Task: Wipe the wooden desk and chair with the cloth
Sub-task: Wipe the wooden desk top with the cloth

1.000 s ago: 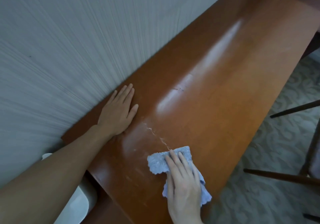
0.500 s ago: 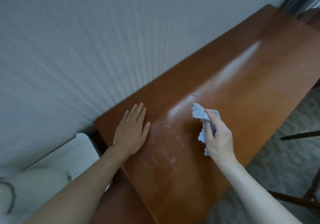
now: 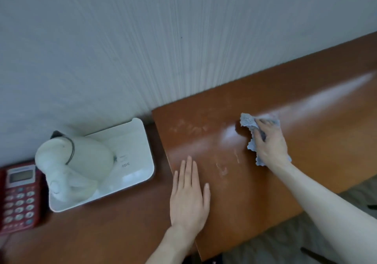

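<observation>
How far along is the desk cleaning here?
Partway, it seems. The right hand presses the cloth on the desk near the wall, while the left hand lies flat on the top. Whitish smears remain at the desk's left end, so that patch looks undone. No chair seat is in view.

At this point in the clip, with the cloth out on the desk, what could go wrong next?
1. The whitish smears near the desk's left end lie left of the blue cloth; strokes that stay right may miss them.
2. A wide leftward sweep could run off the raised edge toward the white tray and kettle on the lower surface.
3. The left hand rests flat over the surface, so that patch may go unwiped.
</observation>
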Tool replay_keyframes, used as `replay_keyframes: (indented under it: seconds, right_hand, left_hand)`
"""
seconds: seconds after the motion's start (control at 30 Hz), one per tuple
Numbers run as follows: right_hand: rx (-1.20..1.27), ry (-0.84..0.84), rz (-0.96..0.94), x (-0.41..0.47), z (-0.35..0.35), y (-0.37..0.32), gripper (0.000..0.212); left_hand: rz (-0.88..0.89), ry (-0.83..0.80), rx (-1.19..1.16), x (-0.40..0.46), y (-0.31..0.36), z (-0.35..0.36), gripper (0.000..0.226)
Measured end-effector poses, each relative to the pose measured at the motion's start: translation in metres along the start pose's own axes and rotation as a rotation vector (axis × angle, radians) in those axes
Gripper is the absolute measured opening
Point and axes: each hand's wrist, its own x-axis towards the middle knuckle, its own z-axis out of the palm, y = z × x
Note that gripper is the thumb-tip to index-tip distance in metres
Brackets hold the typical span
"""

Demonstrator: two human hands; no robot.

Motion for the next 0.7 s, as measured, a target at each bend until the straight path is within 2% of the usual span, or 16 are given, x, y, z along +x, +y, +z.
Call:
replay_keyframes:
  seconds: [0.13,0.33,0.7]
  right_hand:
    - [-0.185,-0.044,-0.083,-0.007,0.007,0.007,0.049]
    - [-0.354,-0.102,-0.167,-0.014,0.009,0.013,0.056]
    - [-0.48,-0.237,-0.145,-0.006,0.013,0.022,0.063]
  left_hand:
    - [-0.096,-0.021,-0.001,-0.04,0.017,0.016,0.07]
    - [-0.156,0.014,0.029,-0.038,0.027,0.029,0.07]
    - [-0.147,0.098,0.011,-0.049,0.027,0.041,0.069]
